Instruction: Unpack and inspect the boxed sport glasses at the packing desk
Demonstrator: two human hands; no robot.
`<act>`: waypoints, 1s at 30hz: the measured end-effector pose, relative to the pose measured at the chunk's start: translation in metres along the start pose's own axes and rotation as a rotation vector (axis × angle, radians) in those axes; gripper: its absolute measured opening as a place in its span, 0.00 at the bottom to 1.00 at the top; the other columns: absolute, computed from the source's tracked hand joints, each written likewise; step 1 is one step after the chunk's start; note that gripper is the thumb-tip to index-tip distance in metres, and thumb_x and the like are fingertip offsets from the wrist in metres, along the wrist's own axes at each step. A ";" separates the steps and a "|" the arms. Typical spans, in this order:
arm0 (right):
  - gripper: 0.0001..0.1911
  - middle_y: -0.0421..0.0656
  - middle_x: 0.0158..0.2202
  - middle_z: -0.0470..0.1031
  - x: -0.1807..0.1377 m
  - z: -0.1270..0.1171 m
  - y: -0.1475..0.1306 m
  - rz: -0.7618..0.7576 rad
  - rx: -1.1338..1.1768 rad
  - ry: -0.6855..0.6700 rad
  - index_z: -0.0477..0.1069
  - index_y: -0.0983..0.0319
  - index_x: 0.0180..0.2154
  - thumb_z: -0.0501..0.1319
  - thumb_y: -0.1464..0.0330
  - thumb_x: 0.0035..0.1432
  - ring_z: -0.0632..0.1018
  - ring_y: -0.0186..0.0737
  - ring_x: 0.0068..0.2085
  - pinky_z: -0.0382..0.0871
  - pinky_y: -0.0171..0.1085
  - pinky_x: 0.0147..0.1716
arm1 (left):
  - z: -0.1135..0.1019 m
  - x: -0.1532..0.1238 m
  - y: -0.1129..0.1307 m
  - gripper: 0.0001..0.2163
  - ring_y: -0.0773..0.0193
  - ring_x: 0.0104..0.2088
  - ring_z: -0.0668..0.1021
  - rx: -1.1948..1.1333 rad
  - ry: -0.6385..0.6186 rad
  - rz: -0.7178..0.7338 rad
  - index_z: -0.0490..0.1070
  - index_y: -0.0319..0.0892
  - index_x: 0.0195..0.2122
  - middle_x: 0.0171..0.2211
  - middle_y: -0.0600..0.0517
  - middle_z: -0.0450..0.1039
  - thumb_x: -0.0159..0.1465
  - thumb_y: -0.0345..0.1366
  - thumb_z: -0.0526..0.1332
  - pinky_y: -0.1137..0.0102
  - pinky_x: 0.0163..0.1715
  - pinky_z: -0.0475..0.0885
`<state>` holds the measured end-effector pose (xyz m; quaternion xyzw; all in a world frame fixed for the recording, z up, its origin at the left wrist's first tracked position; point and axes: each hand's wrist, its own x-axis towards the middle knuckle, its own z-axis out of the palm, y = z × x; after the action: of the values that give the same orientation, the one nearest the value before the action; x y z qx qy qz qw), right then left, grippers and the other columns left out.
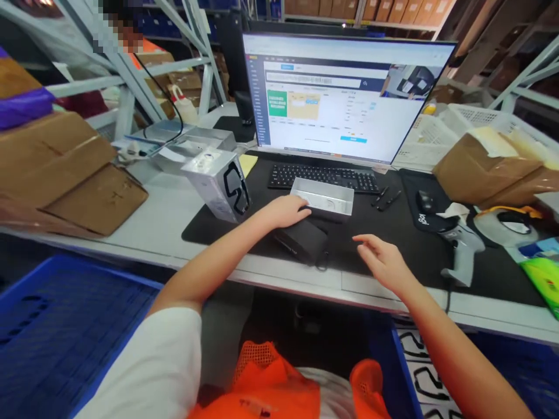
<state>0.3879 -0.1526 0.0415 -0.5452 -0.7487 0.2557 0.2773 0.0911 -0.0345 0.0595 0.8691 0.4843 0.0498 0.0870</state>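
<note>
My left hand (288,210) rests on the black desk mat (393,244), its fingers touching the near left corner of a shallow silver box tray (325,196) and lying just above a black case (303,240). Whether those fingers grip anything is hidden. My right hand (382,259) hovers over the mat to the right of the black case, fingers spread and holding nothing. A silver box printed with goggles (220,181) lies tilted at the mat's left end.
A monitor (340,96) and black keyboard (323,176) stand behind the tray. A mouse (424,201), barcode scanner (460,247) and tape dispenser (506,224) lie right. Cardboard boxes (65,169) sit left, wrapped parcels (489,166) right. Blue crates (65,326) stand below the desk. A person (126,29) is behind the shelving.
</note>
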 end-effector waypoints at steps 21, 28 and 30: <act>0.15 0.45 0.38 0.78 0.034 0.054 -0.019 -0.002 -0.298 -0.134 0.77 0.62 0.43 0.54 0.64 0.70 0.78 0.42 0.40 0.67 0.39 0.41 | -0.009 -0.041 0.000 0.39 0.48 0.51 0.79 -0.122 -0.065 0.502 0.63 0.43 0.68 0.54 0.42 0.76 0.59 0.56 0.67 0.59 0.51 0.72; 0.57 0.56 0.53 0.78 0.053 0.040 -0.051 -0.017 -0.455 -0.264 0.49 0.68 0.73 0.68 0.47 0.54 0.81 0.57 0.48 0.72 0.44 0.42 | -0.011 -0.022 0.004 0.35 0.47 0.55 0.79 -0.177 0.068 0.350 0.66 0.38 0.65 0.57 0.41 0.75 0.63 0.54 0.65 0.56 0.55 0.73; 0.57 0.57 0.51 0.79 0.056 0.042 -0.053 0.021 -0.545 -0.269 0.46 0.69 0.73 0.68 0.48 0.55 0.82 0.58 0.47 0.72 0.44 0.40 | -0.010 -0.030 -0.011 0.25 0.49 0.57 0.77 -0.202 0.086 0.345 0.70 0.39 0.62 0.58 0.42 0.75 0.70 0.50 0.58 0.56 0.58 0.71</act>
<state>0.3089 -0.1174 0.0551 -0.5684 -0.8141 0.1179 0.0166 0.0639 -0.0534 0.0668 0.9231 0.3242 0.1493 0.1431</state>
